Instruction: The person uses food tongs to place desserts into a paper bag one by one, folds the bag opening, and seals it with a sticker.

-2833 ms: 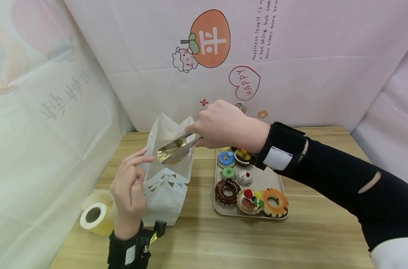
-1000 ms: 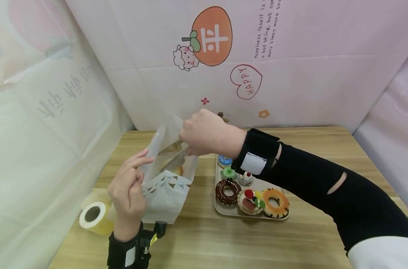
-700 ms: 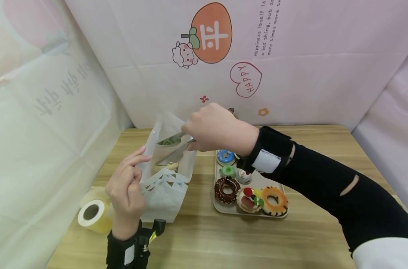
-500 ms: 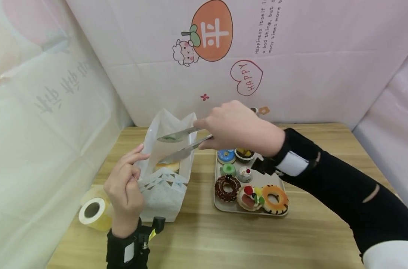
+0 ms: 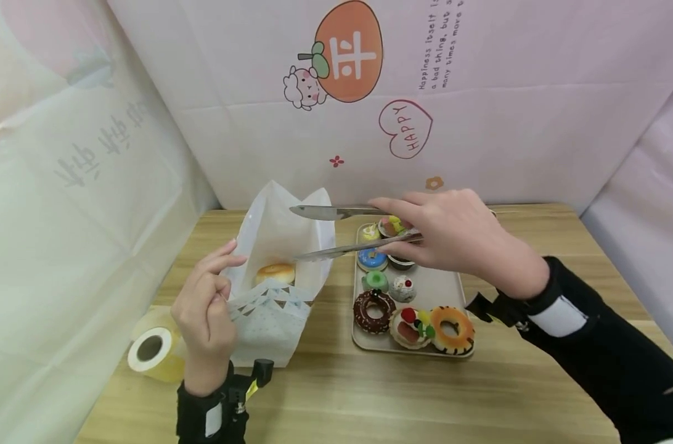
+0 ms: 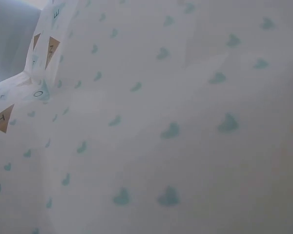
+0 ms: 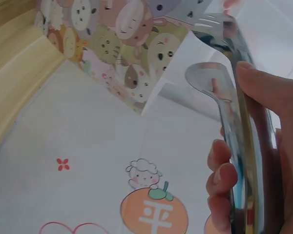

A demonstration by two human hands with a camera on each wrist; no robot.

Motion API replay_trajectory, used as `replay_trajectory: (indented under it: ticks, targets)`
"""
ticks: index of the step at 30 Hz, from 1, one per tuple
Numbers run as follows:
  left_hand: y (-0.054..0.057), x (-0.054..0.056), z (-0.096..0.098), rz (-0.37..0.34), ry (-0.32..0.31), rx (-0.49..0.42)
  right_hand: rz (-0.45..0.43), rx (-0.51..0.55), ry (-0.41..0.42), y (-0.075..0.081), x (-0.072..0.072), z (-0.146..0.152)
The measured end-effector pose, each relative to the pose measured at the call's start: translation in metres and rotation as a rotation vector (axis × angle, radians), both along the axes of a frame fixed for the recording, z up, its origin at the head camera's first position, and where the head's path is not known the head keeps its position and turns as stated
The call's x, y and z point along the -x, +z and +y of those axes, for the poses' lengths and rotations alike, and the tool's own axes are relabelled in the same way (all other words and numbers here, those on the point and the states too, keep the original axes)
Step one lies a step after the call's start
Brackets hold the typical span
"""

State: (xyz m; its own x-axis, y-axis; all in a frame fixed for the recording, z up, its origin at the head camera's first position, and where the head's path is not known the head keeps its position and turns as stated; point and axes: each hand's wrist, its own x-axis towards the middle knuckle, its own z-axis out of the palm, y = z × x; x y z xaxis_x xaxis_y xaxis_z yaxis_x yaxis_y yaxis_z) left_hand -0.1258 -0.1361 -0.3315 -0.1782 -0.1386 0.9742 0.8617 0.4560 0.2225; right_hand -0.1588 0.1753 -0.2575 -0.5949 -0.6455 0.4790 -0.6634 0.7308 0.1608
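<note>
My left hand point(image 5: 206, 314) holds the left edge of a white paper bag point(image 5: 270, 336) with a blue heart print, index finger along its open mouth. A round golden bun point(image 5: 277, 272) lies inside, its lower part hidden by the bag's front. In the left wrist view the bag's heart-printed paper point(image 6: 136, 117) fills nearly everything. My right hand point(image 5: 453, 237) grips metal tongs point(image 5: 336, 250), whose arms are spread with nothing between the tips. The tips overlap the bag's right edge in the head view. In the right wrist view, fingers and thumb wrap the tongs point(image 7: 249, 131).
Right of the bag stands a beige tray point(image 5: 433, 280) with several pastries, among them a chocolate doughnut point(image 5: 364, 317), a blue doughnut point(image 5: 372, 259) and an orange ring doughnut point(image 5: 452, 346). A yellow tape roll point(image 5: 167, 364) lies at the left. Printed cloth point(image 5: 231, 142) surrounds the wooden table point(image 5: 342, 401).
The tongs carried a pale filled piece into the bag and let go; a bun now shows there. My right hand has drawn the tongs back out to the right. The left hand stays at the bag.
</note>
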Motion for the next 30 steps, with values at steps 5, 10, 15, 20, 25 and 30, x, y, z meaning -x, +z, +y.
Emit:
replay_trajectory:
  ticks: [5,10,15,20,25,30]
  targets:
    - [-0.002,-0.002,-0.002,0.003,0.006,0.005,0.001,0.109,0.008,-0.023,-0.007,0.017]
    - [-0.003,-0.003,-0.002,-0.002,0.016,0.012,-0.013,0.163,-0.023,-0.04,-0.013,0.034]
    - [-0.001,-0.004,-0.001,-0.008,0.022,0.015,-0.04,0.177,-0.038,-0.06,-0.017,0.054]
    - [0.002,-0.004,-0.001,-0.019,0.017,0.07,-0.091,0.151,-0.073,-0.082,-0.024,0.073]
    - [0.0,-0.003,0.0,-0.035,0.011,0.086,-0.203,0.112,-0.171,-0.103,-0.038,0.088]
    - [-0.003,-0.001,0.001,-0.028,0.001,0.066,-0.241,0.084,-0.229,-0.126,-0.051,0.098]
